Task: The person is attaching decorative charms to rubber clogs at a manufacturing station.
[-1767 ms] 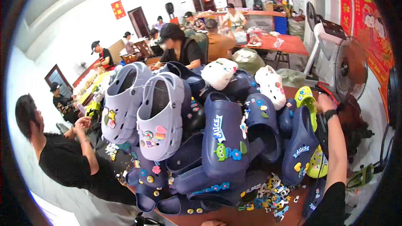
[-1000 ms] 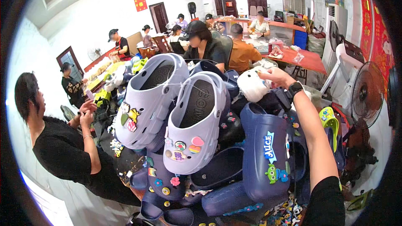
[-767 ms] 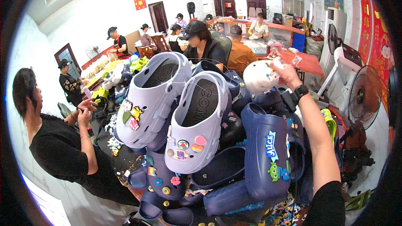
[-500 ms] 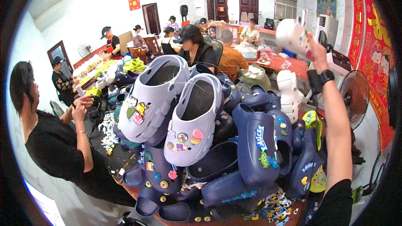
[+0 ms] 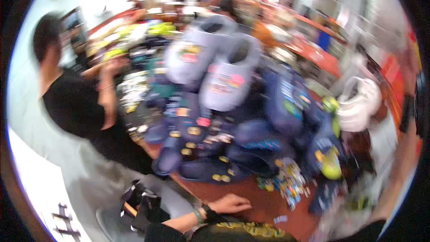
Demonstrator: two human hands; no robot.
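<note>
My left hand [image 5: 230, 204] lies low over the near edge of the red-brown table [image 5: 215, 191], fingers stretched out and holding nothing. My right forearm reaches up along the far right rim. The right hand [image 5: 408, 58] is smeared by motion, so its fingers and any hold cannot be made out. Nearest to it stands a white clog [image 5: 358, 107]. A pair of lavender clogs, the front clog [image 5: 226, 87] and the rear clog [image 5: 190, 56], rests on top of a heap of navy clogs [image 5: 284, 107] decorated with colourful charms.
Loose small charms [image 5: 293, 181] lie on the table right of my left hand. A yellow-green clog [image 5: 331, 163] sits at the heap's right side. At left stands a person in black [image 5: 74, 101], beside another pile of charms [image 5: 134, 87]. Farther tables [image 5: 309, 54] hold goods.
The view has tilted down and blurred. My left hand has come into sight at the table's edge. My right hand, which held a white clog up, has shifted to the right rim.
</note>
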